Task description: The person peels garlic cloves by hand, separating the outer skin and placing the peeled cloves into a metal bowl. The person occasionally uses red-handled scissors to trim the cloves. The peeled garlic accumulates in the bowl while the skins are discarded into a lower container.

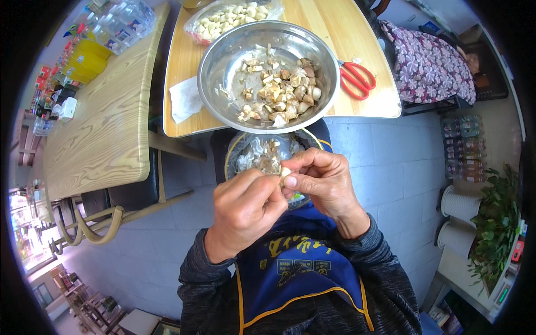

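Note:
Between the thumb and fingers of my right hand (324,178) is a pale garlic clove (285,172). My left hand (249,207) is curled close against it, its fingertips turned away from view, so I cannot tell what they pinch. Both hands are above a lined waste bin (228,161) that holds papery garlic skins (251,157). Beyond them a wide stainless steel bowl (205,90) rests at the table's near edge, with unpeeled garlic cloves (289,94) and loose skins inside. Behind the bowl lies a clear plastic bag of peeled garlic cloves (230,21).
Red-handled scissors (356,81) lie right of the bowl on the wooden table (349,37); a white tissue (184,100) lies left. Another wooden table (98,138) bears bottles (88,58). A person in a floral garment (429,63) sits at the upper right. Bottle packs (462,138) and a plant (496,226) stand right.

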Tool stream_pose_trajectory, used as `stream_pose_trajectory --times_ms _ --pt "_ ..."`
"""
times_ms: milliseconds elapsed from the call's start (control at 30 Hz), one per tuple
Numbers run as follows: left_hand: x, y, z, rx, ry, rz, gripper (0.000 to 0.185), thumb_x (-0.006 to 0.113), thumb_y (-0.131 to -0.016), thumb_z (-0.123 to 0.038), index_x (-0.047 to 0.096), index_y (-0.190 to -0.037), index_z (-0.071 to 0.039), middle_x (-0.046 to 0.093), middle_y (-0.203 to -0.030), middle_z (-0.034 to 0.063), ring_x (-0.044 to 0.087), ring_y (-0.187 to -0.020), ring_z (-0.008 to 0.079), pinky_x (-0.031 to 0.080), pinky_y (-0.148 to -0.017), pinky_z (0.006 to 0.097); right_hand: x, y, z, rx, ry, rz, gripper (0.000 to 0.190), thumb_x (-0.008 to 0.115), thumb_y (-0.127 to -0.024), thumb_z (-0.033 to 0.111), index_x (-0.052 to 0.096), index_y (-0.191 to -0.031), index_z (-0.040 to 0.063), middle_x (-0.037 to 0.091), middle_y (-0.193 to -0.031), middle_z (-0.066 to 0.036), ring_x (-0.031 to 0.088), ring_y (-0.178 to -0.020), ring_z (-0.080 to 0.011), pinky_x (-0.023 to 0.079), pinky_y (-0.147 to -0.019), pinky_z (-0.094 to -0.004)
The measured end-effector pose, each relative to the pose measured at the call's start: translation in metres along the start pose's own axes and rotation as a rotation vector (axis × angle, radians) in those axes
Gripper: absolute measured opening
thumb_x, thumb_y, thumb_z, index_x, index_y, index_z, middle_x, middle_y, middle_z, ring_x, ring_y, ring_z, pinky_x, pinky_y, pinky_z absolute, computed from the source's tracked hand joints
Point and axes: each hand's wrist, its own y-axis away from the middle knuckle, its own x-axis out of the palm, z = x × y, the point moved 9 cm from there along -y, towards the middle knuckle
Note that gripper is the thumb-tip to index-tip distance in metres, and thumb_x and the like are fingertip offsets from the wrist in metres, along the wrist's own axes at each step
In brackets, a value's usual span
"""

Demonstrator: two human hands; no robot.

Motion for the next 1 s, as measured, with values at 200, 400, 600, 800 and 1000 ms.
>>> stream_pose_trajectory --times_ms 200,400,600,800,1000 --pt "0.000 -0.002 0.010 -0.084 0.070 -0.015 0.021 0.078 -0.077 0.010 0.071 -0.091 -0.004 0.061 -0.071 0.0067 0.063 -0.057 0.0213 0.051 -0.052 0.0344 0.004 0.002 0.001 0.061 0.004 -0.003 0.025 0.082 -0.092 -0.004 0.077 -0.117 -0.003 0.080 -0.097 -0.012 0.076 -0.082 -0.0145 0.064 -0.076 -0.0278" --pt "0.003 -0.001 0.026 -0.220 0.155 0.014 0.017 0.076 -0.079 0.010 0.071 -0.088 -0.002 0.060 -0.072 0.0065 0.060 -0.057 0.0156 0.048 -0.052 0.0304 0.006 -0.001 -0.004 0.078 -0.027 0.019 0.022 0.083 -0.091 -0.004 0.077 -0.112 -0.003 0.078 -0.094 -0.009 0.074 -0.079 -0.0126 0.063 -0.072 -0.0272" --pt "0.000 0.007 0.055 -0.349 0.224 -0.056 0.015 0.073 -0.080 0.012 0.069 -0.088 0.001 0.059 -0.075 0.0020 0.057 -0.062 0.0064 0.045 -0.054 0.0249 0.006 0.002 -0.001 0.084 -0.134 0.041 0.024 0.080 -0.091 -0.007 0.073 -0.113 -0.002 0.078 -0.095 -0.009 0.073 -0.076 -0.0134 0.062 -0.070 -0.0289" --pt "0.009 0.014 0.063 -0.457 0.358 0.052 0.013 0.073 -0.087 0.010 0.074 -0.098 0.003 0.064 -0.085 0.0015 0.057 -0.071 0.0063 0.045 -0.061 0.0230 0.003 0.005 -0.002 0.087 -0.151 0.051 0.022 0.076 -0.092 -0.009 0.071 -0.112 -0.002 0.078 -0.099 -0.010 0.075 -0.079 -0.0144 0.063 -0.071 -0.0302" --pt "0.008 0.004 0.041 -0.283 0.360 0.082 0.018 0.078 -0.087 0.009 0.075 -0.103 0.002 0.068 -0.083 0.0067 0.063 -0.066 0.0112 0.050 -0.058 0.0270 -0.001 0.004 -0.003 0.062 0.017 0.009 0.020 0.076 -0.095 -0.007 0.075 -0.114 -0.003 0.079 -0.101 -0.010 0.075 -0.084 -0.0116 0.063 -0.074 -0.0273"
